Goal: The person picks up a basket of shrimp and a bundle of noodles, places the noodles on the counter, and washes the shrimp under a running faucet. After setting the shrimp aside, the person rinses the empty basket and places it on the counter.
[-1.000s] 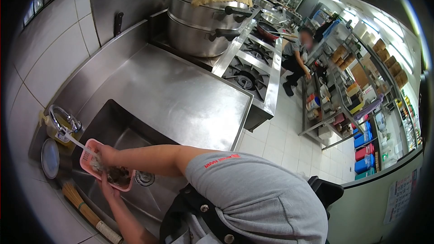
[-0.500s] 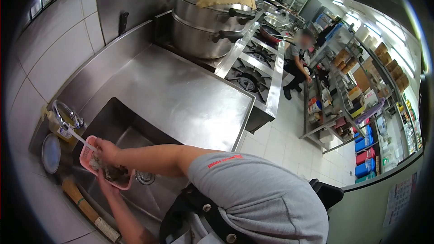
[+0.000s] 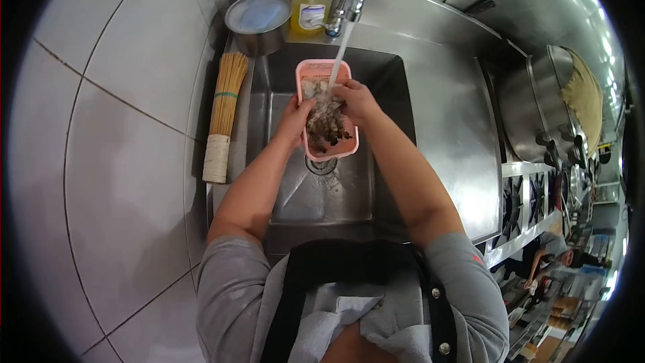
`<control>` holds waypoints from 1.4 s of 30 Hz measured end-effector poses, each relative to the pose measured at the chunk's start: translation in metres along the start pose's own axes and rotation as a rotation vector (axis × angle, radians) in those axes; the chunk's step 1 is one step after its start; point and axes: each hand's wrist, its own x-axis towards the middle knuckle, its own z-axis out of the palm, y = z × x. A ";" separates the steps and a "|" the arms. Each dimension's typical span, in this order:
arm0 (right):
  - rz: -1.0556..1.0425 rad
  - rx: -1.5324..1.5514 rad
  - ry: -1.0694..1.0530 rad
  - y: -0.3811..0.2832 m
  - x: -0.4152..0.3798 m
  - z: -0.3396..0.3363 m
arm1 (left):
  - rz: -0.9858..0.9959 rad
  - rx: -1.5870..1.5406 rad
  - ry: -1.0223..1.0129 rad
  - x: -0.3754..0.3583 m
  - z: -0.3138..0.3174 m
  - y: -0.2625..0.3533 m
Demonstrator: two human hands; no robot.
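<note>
A pink plastic basket [image 3: 300, 81] is held over the metal sink [image 3: 285, 195], with greyish and dark brown pieces of food [image 3: 324, 119] inside. My left hand [image 3: 294, 119] grips the basket's left side, thumb over the rim. My right hand [image 3: 357, 102] reaches in at the basket's right side, its fingers bent among the pieces; what they hold is too small to name. Water runs from the faucet [image 3: 354, 1] into the basket, close to my right fingers. Below the basket, the drain [image 3: 320, 165] partly shows.
Left of the sink lies a bamboo brush [image 3: 225, 107]. A lidded metal pot [image 3: 259, 27] and a soap bottle [image 3: 311, 10] stand behind it. On the right are a steel counter [image 3: 443, 121], a large steamer [image 3: 531, 104], burners [image 3: 514, 205] and another person [image 3: 547, 252].
The camera view has turned down and left toward the sink. My right hand, earlier over the basket's contents, now sits nearer its right side. My left hand still holds the basket.
</note>
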 end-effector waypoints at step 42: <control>-0.088 -0.742 0.161 0.016 -0.028 0.025 | -0.026 0.070 -0.097 0.013 -0.016 -0.021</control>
